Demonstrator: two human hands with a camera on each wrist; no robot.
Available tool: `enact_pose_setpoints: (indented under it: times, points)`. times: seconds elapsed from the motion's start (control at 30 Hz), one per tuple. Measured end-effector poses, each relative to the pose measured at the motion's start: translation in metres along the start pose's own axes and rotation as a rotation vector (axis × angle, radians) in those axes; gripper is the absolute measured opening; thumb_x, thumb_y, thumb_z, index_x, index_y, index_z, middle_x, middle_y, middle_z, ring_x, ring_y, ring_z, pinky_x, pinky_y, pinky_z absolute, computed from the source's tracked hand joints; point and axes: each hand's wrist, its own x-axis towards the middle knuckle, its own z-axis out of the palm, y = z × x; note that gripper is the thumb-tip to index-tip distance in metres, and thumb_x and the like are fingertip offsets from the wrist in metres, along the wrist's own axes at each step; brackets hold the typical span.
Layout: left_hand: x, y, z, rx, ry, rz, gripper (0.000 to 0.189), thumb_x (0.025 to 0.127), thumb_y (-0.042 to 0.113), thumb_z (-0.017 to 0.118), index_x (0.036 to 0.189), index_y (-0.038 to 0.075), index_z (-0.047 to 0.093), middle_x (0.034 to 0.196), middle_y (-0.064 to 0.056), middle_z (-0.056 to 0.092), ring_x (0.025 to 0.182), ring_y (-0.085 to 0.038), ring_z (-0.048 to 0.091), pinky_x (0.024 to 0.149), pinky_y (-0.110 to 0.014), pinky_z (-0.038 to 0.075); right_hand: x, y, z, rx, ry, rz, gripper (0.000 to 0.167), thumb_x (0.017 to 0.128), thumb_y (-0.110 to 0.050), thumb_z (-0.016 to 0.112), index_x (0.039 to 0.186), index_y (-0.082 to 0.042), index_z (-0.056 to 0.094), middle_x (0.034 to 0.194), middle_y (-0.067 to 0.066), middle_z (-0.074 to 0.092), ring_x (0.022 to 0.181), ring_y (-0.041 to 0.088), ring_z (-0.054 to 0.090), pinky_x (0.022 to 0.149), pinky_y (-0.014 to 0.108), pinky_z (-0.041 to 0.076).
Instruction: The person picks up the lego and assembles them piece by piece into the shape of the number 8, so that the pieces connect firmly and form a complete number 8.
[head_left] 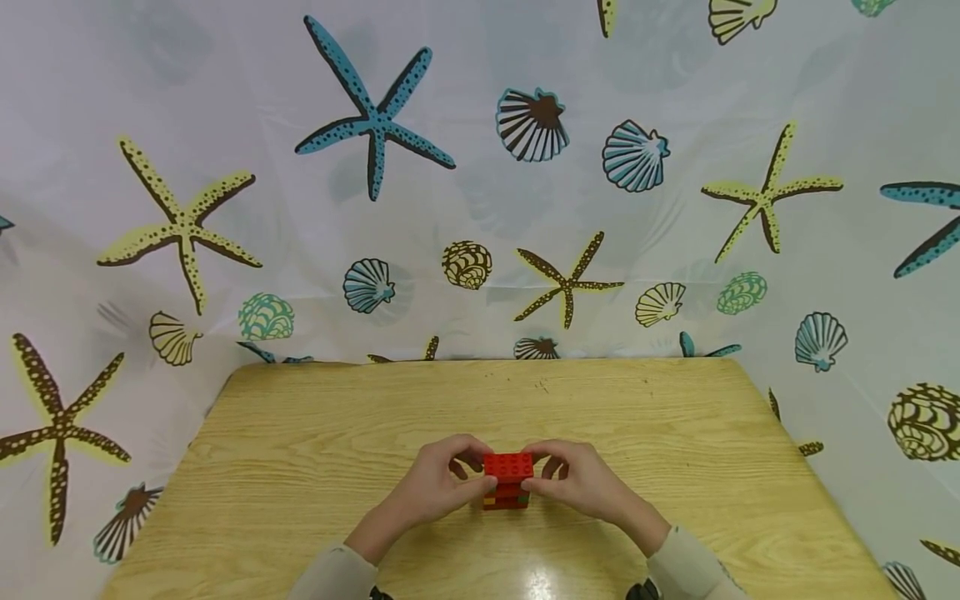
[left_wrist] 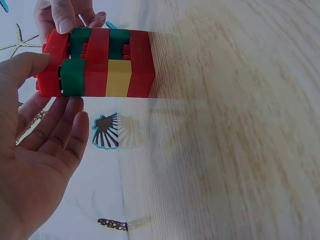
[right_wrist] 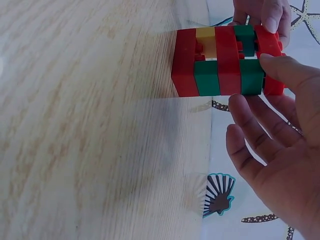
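A small tower of toy building bricks (head_left: 512,490) stands upright on the wooden table. Long red bricks (left_wrist: 96,65) alternate with layers of small ones: two green bricks higher up, then a yellow brick (left_wrist: 119,78) and a green one lower down. The topmost red brick (head_left: 508,463) sits slightly tilted, with a narrow gap showing beneath part of it. My left hand (head_left: 444,478) pinches its left end, thumb on the near side. At the other end, my right hand (head_left: 576,478) pinches the same brick. Fingers partly hide the far side.
The wooden table (head_left: 337,417) extends around the tower. A white cloth (head_left: 465,208) printed with starfish and shells hangs behind the table and along both sides.
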Motion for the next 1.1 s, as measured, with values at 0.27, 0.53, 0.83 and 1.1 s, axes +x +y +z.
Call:
enact_pose_setpoints:
  times: [0.27,0.53,0.83,1.1]
  points:
    - [-0.0014,-0.0018,0.0001,-0.019,-0.008,0.017,0.027,0.097,0.033,0.079,0.119,0.019,0.073,0.111,0.002,0.075,0.097,-0.013,0.068,0.078,-0.028,0.059,-0.0009,-0.0003,0.0018,0.012,-0.003,0.004,0.038,0.097,-0.028,0.078,0.133,-0.015,0.071,0.120,0.003,0.074,0.087,0.008,0.068,0.071,0.026,0.055]
    - [-0.0021,-0.0046,0.0012,-0.016,-0.008,0.025,0.028,0.097,0.032,0.079,0.120,0.016,0.073,0.113,-0.001,0.075,0.097,-0.014,0.068,0.079,-0.029,0.059,-0.0020,0.0021,0.0041,0.003,0.024,-0.022,0.039,0.097,-0.026,0.079,0.133,-0.013,0.071,0.121,0.003,0.075,0.086,0.006,0.067,0.071,0.026,0.055]
    - [-0.0024,-0.0029,0.0007,0.000,-0.016,-0.011,0.029,0.097,0.032,0.079,0.121,0.016,0.073,0.112,0.000,0.075,0.097,-0.015,0.070,0.078,-0.027,0.057,-0.0023,0.0048,0.0051,-0.005,0.035,-0.053,0.040,0.097,-0.027,0.079,0.133,-0.012,0.072,0.118,0.004,0.075,0.085,0.004,0.067,0.071,0.026,0.055]
    - [-0.0056,-0.0063,0.0073,-0.021,0.030,-0.026,0.033,0.096,0.035,0.079,0.124,0.018,0.071,0.116,0.000,0.076,0.106,-0.021,0.073,0.087,-0.033,0.060,-0.0029,0.0033,0.0064,0.007,0.031,-0.001,0.043,0.097,-0.029,0.079,0.135,-0.013,0.070,0.114,0.003,0.075,0.084,0.006,0.066,0.068,0.024,0.054]
